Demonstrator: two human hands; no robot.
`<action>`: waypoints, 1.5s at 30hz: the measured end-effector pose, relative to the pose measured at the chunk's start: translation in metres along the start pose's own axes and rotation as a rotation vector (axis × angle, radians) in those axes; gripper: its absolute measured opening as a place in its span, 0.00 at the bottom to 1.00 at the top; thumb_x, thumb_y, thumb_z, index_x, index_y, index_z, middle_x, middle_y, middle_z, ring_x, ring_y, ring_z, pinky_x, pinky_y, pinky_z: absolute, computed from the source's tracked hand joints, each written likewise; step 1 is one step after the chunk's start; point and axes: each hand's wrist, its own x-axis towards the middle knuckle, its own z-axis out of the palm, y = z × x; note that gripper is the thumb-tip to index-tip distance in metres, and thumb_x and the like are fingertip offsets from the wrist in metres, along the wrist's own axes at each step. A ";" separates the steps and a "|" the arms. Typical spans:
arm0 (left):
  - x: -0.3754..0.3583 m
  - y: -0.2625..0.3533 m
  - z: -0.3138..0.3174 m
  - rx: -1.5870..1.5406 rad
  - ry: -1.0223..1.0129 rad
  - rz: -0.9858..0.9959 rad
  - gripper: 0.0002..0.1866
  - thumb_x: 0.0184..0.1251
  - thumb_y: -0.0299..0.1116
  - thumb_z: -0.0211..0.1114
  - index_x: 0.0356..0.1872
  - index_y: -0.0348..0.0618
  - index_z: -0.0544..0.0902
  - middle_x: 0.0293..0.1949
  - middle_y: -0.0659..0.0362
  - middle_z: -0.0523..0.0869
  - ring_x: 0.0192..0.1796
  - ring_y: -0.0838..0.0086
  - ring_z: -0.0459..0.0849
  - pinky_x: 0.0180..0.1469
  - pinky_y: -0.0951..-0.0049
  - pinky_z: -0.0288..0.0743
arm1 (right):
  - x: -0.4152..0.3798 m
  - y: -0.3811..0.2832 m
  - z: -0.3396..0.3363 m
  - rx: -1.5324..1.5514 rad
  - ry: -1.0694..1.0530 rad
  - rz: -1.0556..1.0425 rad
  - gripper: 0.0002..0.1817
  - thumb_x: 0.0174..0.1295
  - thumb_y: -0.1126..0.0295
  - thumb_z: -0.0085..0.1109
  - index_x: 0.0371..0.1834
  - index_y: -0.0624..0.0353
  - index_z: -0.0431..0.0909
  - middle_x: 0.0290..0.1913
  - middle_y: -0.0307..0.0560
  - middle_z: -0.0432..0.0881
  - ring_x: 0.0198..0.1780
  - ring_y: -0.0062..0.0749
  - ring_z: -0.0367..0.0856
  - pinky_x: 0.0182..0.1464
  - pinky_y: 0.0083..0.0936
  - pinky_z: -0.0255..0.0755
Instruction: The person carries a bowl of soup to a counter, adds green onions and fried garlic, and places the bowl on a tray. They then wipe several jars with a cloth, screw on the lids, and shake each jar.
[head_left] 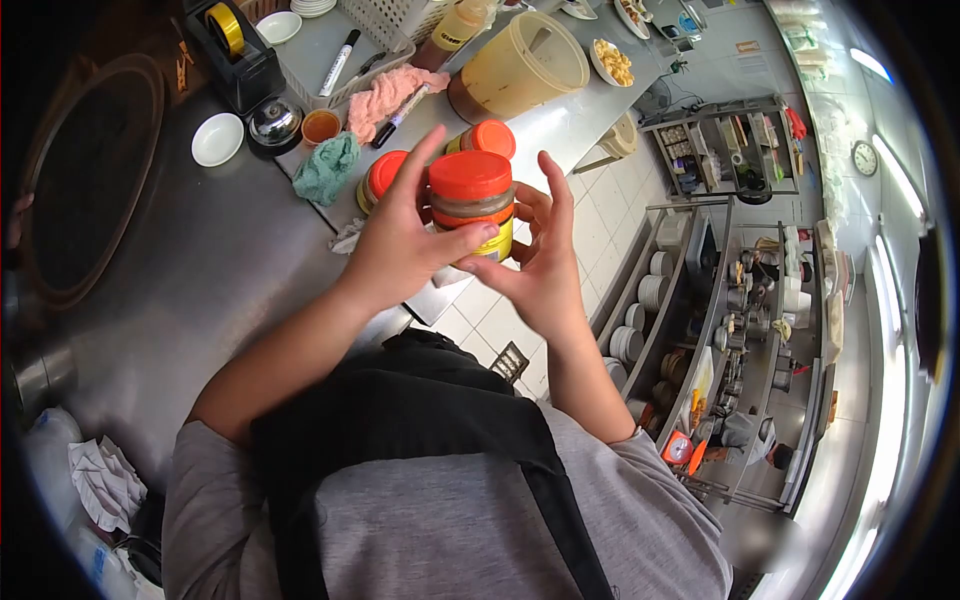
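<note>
A jar with a red lid (470, 175) and a yellow label is held up between my two hands over the counter's edge. My left hand (405, 235) grips its left side, thumb across the lower front. On the right side, my right hand (540, 250) holds the same jar, its thumb near the base and some fingers behind it. Two more red-lidded jars stand on the counter just beyond, one (380, 178) to the left and one (492, 138) behind the held jar.
Behind the jars are a green cloth (327, 170), a pink cloth (390, 97), a marker, a bell (274, 124), a small white dish (217, 139) and a large plastic tub (520, 68). Shelves (700, 300) with dishes line the right. A round tray (92, 180) lies far left.
</note>
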 end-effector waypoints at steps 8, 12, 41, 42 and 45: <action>0.003 0.007 0.003 -0.296 -0.272 0.043 0.54 0.67 0.30 0.70 0.80 0.48 0.36 0.71 0.48 0.64 0.67 0.64 0.74 0.67 0.62 0.72 | -0.003 0.013 0.001 0.520 -0.153 -0.017 0.61 0.51 0.68 0.78 0.81 0.55 0.38 0.71 0.49 0.66 0.70 0.36 0.69 0.70 0.35 0.64; -0.006 -0.002 0.008 0.364 0.081 0.245 0.40 0.69 0.26 0.65 0.77 0.44 0.52 0.68 0.49 0.66 0.64 0.64 0.76 0.62 0.65 0.75 | 0.018 0.059 -0.006 0.569 0.085 0.104 0.51 0.57 0.72 0.72 0.78 0.54 0.43 0.68 0.51 0.68 0.65 0.40 0.74 0.66 0.36 0.71; 0.009 -0.118 0.000 1.457 -0.371 0.164 0.08 0.66 0.37 0.62 0.40 0.45 0.82 0.44 0.55 0.84 0.47 0.64 0.85 0.43 0.63 0.83 | 0.054 0.016 -0.057 0.164 0.508 -0.184 0.46 0.61 0.69 0.71 0.73 0.54 0.44 0.64 0.57 0.67 0.64 0.38 0.71 0.63 0.35 0.72; 0.006 -0.115 0.000 1.460 -0.368 0.168 0.08 0.66 0.37 0.62 0.40 0.45 0.82 0.44 0.55 0.84 0.47 0.64 0.85 0.43 0.63 0.83 | 0.053 0.014 -0.057 0.165 0.508 -0.190 0.46 0.61 0.69 0.71 0.73 0.54 0.44 0.64 0.57 0.67 0.64 0.38 0.71 0.63 0.35 0.72; -0.001 -0.099 0.002 1.310 -0.320 0.094 0.14 0.68 0.38 0.61 0.52 0.46 0.80 0.52 0.49 0.80 0.52 0.61 0.81 0.53 0.63 0.79 | 0.044 0.011 -0.052 0.359 0.425 -0.188 0.43 0.65 0.72 0.65 0.75 0.53 0.42 0.65 0.56 0.67 0.65 0.38 0.70 0.65 0.36 0.71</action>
